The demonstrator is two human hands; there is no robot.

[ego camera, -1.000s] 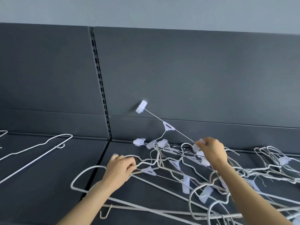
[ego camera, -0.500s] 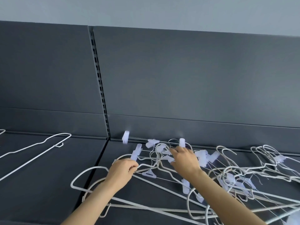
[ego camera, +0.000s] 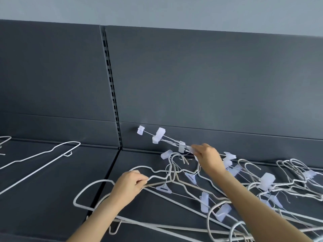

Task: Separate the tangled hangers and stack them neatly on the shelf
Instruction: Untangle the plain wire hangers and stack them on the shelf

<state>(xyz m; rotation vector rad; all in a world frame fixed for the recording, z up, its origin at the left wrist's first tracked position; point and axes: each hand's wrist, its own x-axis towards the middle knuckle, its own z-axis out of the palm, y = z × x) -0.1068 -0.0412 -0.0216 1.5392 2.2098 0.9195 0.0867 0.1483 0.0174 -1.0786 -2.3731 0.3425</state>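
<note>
Two hands gripping tangled hangers (ego camera: 244, 186) on shelf (ego camera: 52, 198), left hand (ego camera: 128, 185) clamping wire hanger (ego camera: 155, 183) at 7 o'clock, right hand (ego camera: 208, 158) pinching clip hanger (ego camera: 167, 139) pointing toward 11 o'clock

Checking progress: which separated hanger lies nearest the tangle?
The large clipless white hanger just left of the slotted upright; the other separated one sits farther away, cut off at the far-left edge.
</note>
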